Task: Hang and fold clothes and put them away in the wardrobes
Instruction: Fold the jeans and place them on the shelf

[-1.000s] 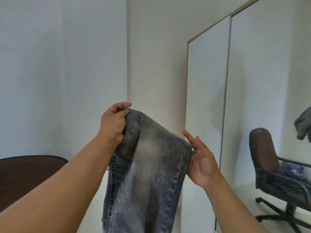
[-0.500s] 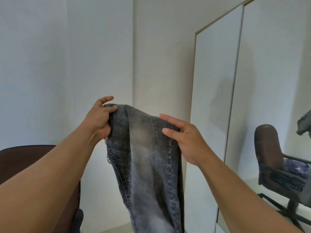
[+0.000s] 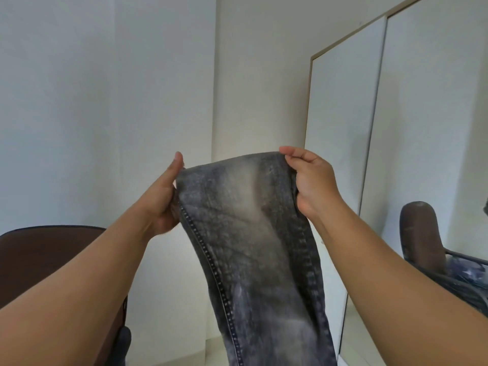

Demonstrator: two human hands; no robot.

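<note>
A pair of faded grey jeans [image 3: 253, 241] hangs in front of me, held up by its top edge, with the rest running down out of the frame. My left hand [image 3: 165, 199] grips the left corner of that edge, thumb raised. My right hand [image 3: 311, 180] pinches the right corner, fingers curled over the fabric. Both arms are stretched forward at about chest height.
A brown chair back [image 3: 47, 260] stands at the lower left. On the right is a white wardrobe [image 3: 340, 122] whose mirrored door [image 3: 433, 128] reflects an office chair [image 3: 422, 233] with clothes on its seat. White walls lie ahead.
My right hand has moved from the front of the jeans to their top right corner and closed on it. The fabric is now spread wider between both hands, and the view has tilted.
</note>
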